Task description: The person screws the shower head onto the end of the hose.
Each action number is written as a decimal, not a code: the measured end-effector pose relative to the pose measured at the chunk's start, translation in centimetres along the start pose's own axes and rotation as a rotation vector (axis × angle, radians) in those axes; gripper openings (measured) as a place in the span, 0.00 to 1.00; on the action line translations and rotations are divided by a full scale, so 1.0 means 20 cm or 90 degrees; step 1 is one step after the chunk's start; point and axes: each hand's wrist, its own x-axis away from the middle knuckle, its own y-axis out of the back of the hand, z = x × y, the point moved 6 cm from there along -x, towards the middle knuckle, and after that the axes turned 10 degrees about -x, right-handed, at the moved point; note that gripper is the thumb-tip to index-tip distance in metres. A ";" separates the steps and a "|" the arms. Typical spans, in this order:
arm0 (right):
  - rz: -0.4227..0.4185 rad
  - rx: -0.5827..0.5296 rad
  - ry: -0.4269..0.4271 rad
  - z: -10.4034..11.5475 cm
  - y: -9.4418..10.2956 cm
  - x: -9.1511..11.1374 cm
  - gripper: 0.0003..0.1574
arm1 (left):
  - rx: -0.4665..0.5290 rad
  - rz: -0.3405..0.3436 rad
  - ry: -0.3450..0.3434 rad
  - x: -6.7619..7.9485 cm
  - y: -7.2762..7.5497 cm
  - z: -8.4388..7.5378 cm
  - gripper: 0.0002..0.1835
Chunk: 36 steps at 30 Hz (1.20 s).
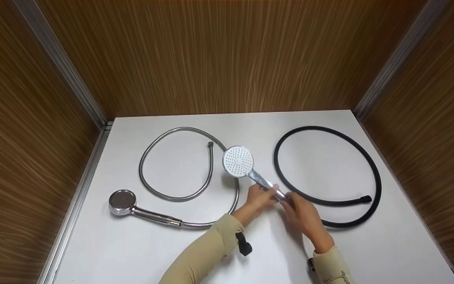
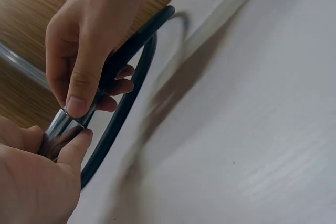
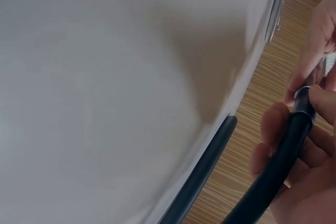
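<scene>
A chrome shower head [image 1: 238,161] with a white spray face is held above the table, tilted with its handle toward the lower right. My left hand [image 1: 257,201] grips that handle near its lower end. My right hand [image 1: 301,213] pinches the end of a black shower hose [image 3: 281,169] right at the handle's end, thumb on the fitting. In the left wrist view the chrome handle [image 2: 59,132] and the hose end meet between the two hands. The rest of the black hose [image 1: 376,177] lies in a loop on the right of the table.
A second chrome shower head [image 1: 122,202] lies at the left, joined to a coiled metal hose [image 1: 142,165] whose loose end points to the back. The white table [image 1: 105,252] is enclosed by wood-grain panels [image 1: 227,59] at the back and both sides.
</scene>
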 end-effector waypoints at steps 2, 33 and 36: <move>0.010 0.004 -0.013 -0.01 0.00 0.00 0.14 | -0.024 0.005 0.012 -0.01 -0.01 0.00 0.13; 0.046 0.048 -0.057 -0.10 0.01 0.01 0.11 | 0.018 0.027 0.187 -0.18 -0.13 0.08 0.20; 0.044 0.047 -0.060 -0.09 0.01 0.00 0.11 | -0.019 0.013 0.181 -0.17 -0.12 0.06 0.18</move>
